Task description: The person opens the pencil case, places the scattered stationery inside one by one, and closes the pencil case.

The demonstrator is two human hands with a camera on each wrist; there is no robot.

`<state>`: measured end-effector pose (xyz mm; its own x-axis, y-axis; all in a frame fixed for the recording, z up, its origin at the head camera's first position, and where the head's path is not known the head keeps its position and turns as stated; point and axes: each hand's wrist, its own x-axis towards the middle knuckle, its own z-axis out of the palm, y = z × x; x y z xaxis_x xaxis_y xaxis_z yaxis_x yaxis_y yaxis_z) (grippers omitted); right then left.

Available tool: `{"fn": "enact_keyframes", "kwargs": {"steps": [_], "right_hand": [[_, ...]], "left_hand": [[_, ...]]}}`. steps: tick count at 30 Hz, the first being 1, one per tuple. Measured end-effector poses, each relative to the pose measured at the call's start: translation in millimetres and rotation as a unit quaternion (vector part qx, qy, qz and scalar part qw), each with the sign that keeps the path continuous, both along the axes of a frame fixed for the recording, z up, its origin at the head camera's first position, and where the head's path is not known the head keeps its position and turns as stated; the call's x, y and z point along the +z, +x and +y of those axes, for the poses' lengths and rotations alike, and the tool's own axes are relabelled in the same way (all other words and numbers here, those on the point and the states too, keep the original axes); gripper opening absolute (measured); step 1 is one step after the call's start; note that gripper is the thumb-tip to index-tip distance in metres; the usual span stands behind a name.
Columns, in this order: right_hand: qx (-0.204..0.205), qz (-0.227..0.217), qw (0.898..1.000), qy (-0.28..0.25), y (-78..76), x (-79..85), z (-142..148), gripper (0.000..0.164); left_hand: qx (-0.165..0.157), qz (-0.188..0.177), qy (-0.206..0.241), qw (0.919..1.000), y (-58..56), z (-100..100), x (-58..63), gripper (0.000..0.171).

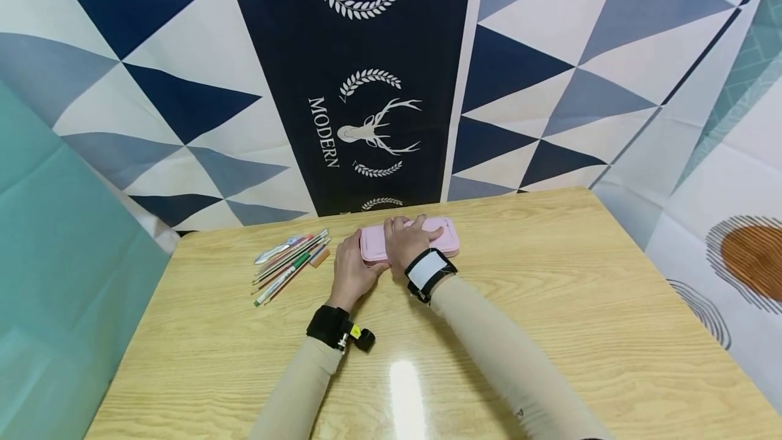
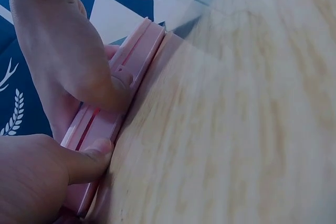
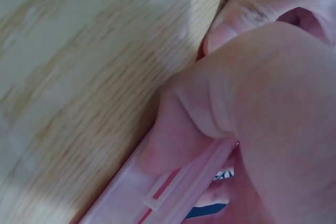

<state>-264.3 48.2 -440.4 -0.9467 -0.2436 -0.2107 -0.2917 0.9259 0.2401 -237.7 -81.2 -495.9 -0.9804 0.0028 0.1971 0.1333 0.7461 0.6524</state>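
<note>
Beige sleeves (image 1: 510, 358), two: nearest items, the right forearm slanting forward and leftward, the left forward and slightly rightward. Straps (image 1: 326, 326), black, one per wrist; the left bears a fitting (image 1: 365, 339) jutting inward, apt to knock the right arm should the wrists draw together. Table (image 1: 550, 318), wood-grain, glossy; probably offers the case little hold. Left hand (image 1: 354, 270): gripping the case's left end, thumb laid on the near side, fingers at the end. Right hand (image 1: 406, 243): gripping the middle, back of the hand up, fingers spread over the top, thumb bent against the near side, close to the left thumb; crowding could let one hand hinder the other. Case (image 1: 451, 240), pink, oblong: on the table near its back edge, long side toward the person; a red line along that side, zip or gap not certain. Judged hazards: uneven pull may twist it; a forward push with a weak left grip may slide it to the back edge. Pencils (image 1: 284, 265), loose, with a small brown block (image 1: 320, 259): just beside the left hand, likely to scatter if its knuckles swing outward. Cloth (image 1: 519, 87), patterned: farthest, behind the table.
</note>
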Motion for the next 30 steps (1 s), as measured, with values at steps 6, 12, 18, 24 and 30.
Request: {"fn": "enact_keyframes", "kwargs": {"steps": [6,12,18,24,30], "right_hand": [[0.000,-0.008,1.000,0.015,-0.7,0.1,-1.7,0.108],[0.006,-0.019,1.000,0.008,-3.3,1.1,-0.6,0.108],[0.004,-0.031,0.999,0.014,-6.7,4.0,4.6,0.108],[0.019,-0.046,0.999,0.005,-7.0,10.2,9.2,0.101],[0.044,-0.060,0.997,-0.034,-8.9,12.0,18.0,0.098]], "left_hand": [[-0.005,0.006,-0.002,1.0000,-0.8,-2.3,0.9,0.094],[-0.005,0.013,0.001,0.9999,-0.8,-2.8,1.3,0.093],[-0.013,0.007,0.008,0.9999,-1.2,0.3,2.9,0.092],[-0.011,0.008,0.016,0.9998,-1.1,1.1,2.1,0.091],[-0.009,0.011,0.026,0.9996,-1.1,-1.9,1.5,0.090]]}}
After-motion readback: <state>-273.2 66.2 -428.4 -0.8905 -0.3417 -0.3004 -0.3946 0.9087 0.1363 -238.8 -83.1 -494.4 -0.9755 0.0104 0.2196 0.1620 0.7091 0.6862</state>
